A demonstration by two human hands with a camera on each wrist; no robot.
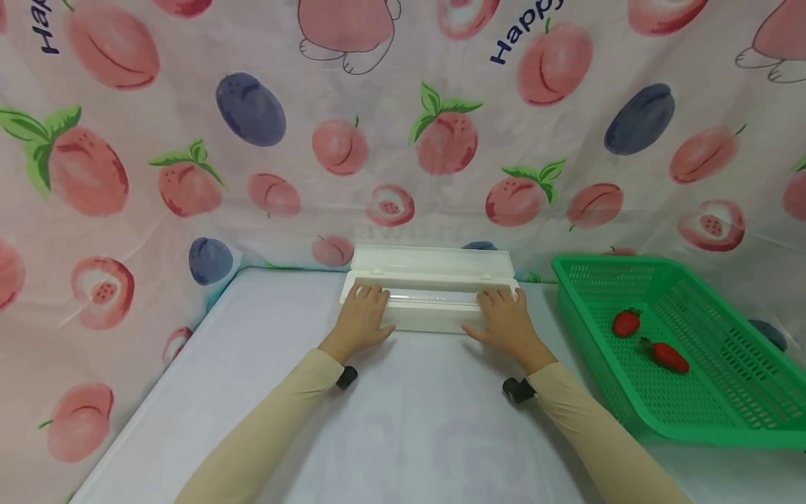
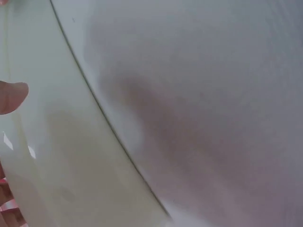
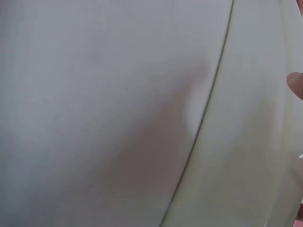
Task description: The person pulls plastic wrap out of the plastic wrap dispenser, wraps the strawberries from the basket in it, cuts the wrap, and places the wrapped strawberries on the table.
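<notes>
Curtained workspace: fruit-printed sheet (image 1: 390,105) hangs behind a white table (image 1: 428,406)

Widest room: white tabletop (image 1: 428,427) between the forearms, reaching up to the white box's (image 1: 431,320) front wall; black wrist cameras (image 1: 518,390) jut into that lane from both sides. Left hand (image 1: 360,318) and right hand (image 1: 504,322) cover the box's ends; its middle is reachable from above. Raised lid (image 1: 431,261) and patterned cloth (image 1: 390,161) block the back. Left of the left arm, roomy. Right side tight: green basket's (image 1: 730,435) wall near the right arm; entry from above, past two strawberries (image 1: 669,357).
</notes>
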